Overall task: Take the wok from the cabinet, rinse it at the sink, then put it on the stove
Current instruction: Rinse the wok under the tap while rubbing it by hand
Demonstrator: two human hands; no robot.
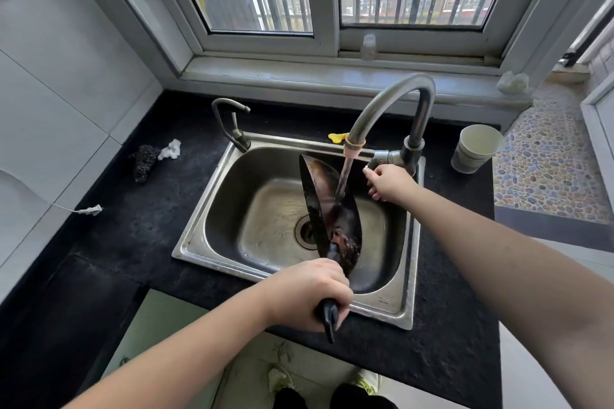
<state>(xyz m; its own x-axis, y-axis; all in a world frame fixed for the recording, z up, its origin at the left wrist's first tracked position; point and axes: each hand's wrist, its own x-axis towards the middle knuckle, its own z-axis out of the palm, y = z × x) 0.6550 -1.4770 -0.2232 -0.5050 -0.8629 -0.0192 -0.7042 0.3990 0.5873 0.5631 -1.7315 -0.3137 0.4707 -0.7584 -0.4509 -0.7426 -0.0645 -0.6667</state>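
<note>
Steel walls of the sink [212, 196] are all around the wok [327, 209], which is held up on its edge over the drain, near the middle of the basin. The wok's black handle [329, 315] is wrapped tightly by the fingers of the left hand [309, 294] at the near rim. Water from the tall faucet [388, 100] is poured onto the inside of the wok. The faucet lever [378, 158] at the right is touched by the right hand [387, 181]; its fingers are curled there, but it cannot be told if the lever is truly gripped. For a good rinse, the wok could be turned slowly so every part is wetted, and kept low so less water is splashed out. The spout is close above the far edge of the wok, so a bump could happen if the wok is lifted straight up. More room is seen on the left of the basin. A paper cup [476, 148] is set on the black counter [133, 229] at the far right, well apart from the wok.
</note>
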